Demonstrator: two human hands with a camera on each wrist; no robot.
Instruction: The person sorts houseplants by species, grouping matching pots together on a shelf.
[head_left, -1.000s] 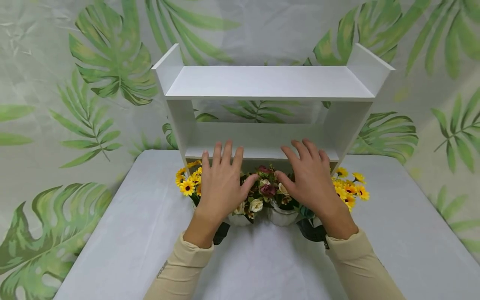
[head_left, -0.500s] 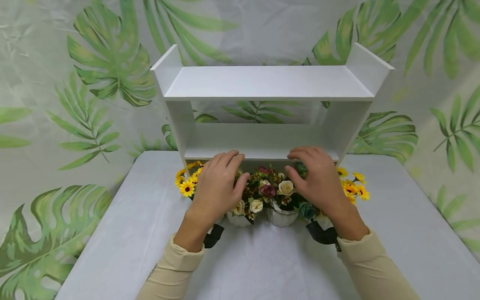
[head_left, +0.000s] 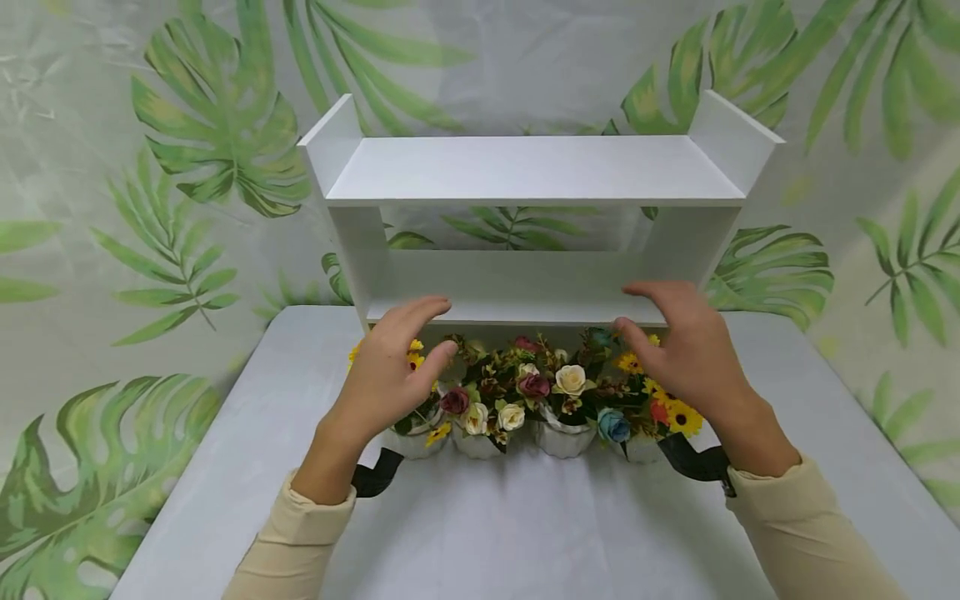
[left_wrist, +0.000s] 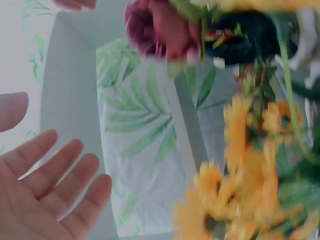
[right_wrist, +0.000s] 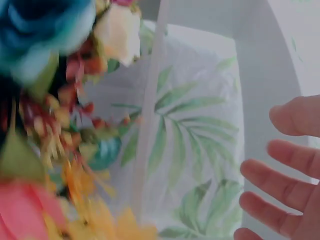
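My left hand hovers at the left end of a row of potted artificial flowers, thumb apart from the relaxed fingers, holding nothing. It partly hides yellow daisy-like flowers. My right hand is held likewise over the row's right end, above more yellow flowers. Between the hands are cream roses, burgundy roses and a blue rose, in white pots. The left wrist view shows spread fingers beside a burgundy rose; the right wrist view shows a blue rose, blurred.
A white shelf unit with raised sides stands right behind the flowers, its lower board just above them. A white cloth covers the table. Behind hangs a leaf-patterned backdrop. Dark straps sit at both wrists.
Both hands have moved apart, the left to the left and the right to the right, turning from palms down to thumbs inward. More of the flowers between them shows. Shelf and pots stay put.
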